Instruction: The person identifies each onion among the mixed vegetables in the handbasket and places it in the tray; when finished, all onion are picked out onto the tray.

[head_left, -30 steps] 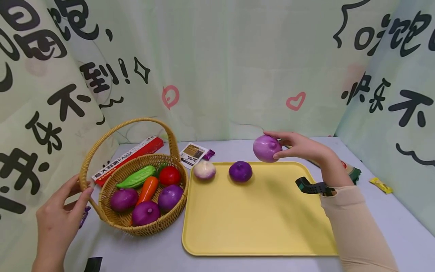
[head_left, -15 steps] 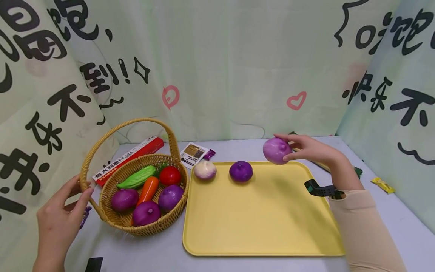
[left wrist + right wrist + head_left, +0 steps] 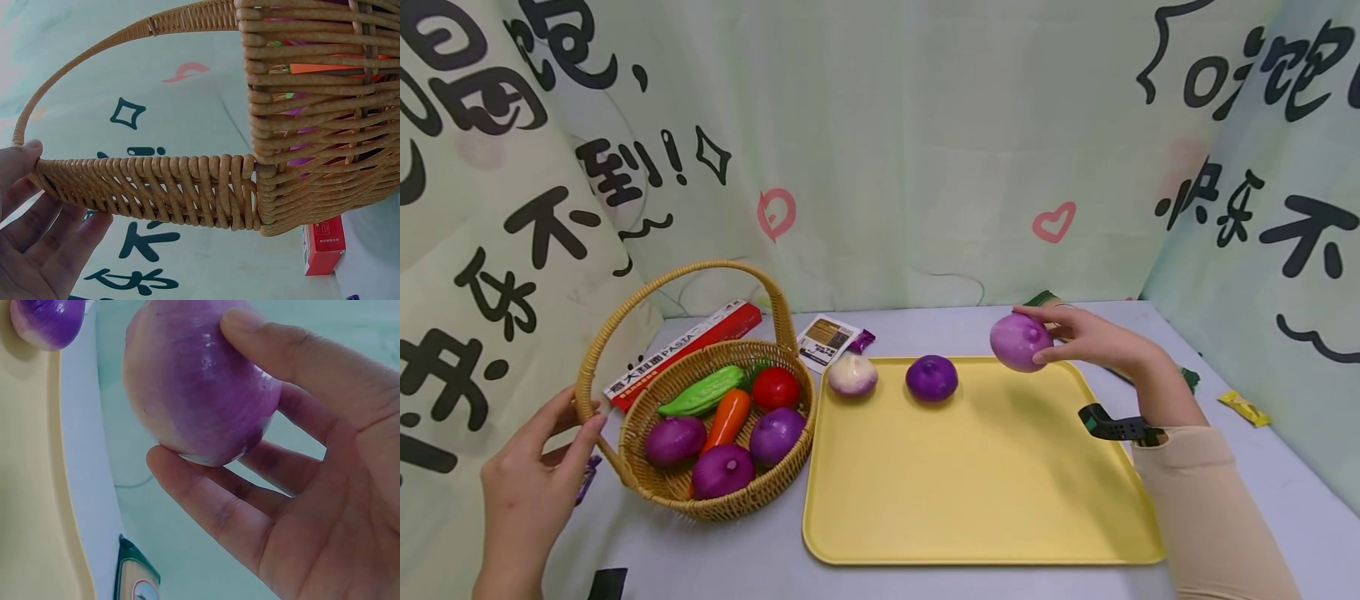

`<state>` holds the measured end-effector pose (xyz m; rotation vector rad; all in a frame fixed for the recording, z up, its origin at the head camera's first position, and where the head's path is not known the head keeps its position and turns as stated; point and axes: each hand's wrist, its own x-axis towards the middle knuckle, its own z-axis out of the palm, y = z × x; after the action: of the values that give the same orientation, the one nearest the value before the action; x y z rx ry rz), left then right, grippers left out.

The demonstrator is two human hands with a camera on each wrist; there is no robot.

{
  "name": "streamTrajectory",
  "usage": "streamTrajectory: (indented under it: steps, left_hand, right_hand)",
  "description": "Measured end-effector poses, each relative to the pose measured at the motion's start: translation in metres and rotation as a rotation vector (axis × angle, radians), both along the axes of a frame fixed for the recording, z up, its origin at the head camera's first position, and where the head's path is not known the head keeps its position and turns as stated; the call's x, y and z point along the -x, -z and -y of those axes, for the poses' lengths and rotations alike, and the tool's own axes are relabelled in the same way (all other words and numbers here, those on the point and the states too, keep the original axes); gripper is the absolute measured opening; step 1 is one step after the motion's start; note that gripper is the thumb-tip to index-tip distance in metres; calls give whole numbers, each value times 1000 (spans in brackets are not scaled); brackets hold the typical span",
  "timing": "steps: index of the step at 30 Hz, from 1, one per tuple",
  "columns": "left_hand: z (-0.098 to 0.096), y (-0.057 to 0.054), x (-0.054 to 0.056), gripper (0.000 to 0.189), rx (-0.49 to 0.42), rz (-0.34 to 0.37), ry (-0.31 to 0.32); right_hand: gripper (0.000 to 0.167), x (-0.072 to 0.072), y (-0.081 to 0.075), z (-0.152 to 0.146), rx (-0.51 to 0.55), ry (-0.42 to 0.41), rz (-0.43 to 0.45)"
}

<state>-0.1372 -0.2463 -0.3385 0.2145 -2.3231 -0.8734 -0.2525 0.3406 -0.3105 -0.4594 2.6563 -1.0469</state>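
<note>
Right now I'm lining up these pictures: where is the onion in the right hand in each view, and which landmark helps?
Head: the onion is right of centre, overlapping the far edge of the yellow tray.
Left wrist: not in it.
Right wrist: top centre, partly cut off by the frame.
Shared landmark: the yellow tray, in head and right wrist only.

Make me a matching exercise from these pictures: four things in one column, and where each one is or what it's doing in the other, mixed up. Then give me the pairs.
Column one
1. Left hand
2. Carrot
3. Right hand
4. Yellow packet

Column two
A. Holding a light purple onion
B. On the table, right of the tray
C. Holding the handle
D. Inside the wicker basket

Right pairs: 1-C, 2-D, 3-A, 4-B.
</note>
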Motion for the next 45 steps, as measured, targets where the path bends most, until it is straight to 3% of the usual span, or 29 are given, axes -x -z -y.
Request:
streamTrajectory:
  steps: [10, 18, 33, 45]
  left_hand:
    - [1, 0, 0, 46, -8, 21, -12]
    - [1, -1, 0, 46, -5, 21, -12]
    - [-1, -1, -1, 47, 4, -1, 10]
    - [-1, -1, -1, 47, 8, 5, 2]
  right_hand:
    - [75, 0, 10, -10, -7, 18, 12]
    - [77, -1, 18, -18, -108, 42, -2]
    - [76, 7, 45, -41, 30, 52, 164]
    - [79, 11, 63, -51, 6, 106, 255]
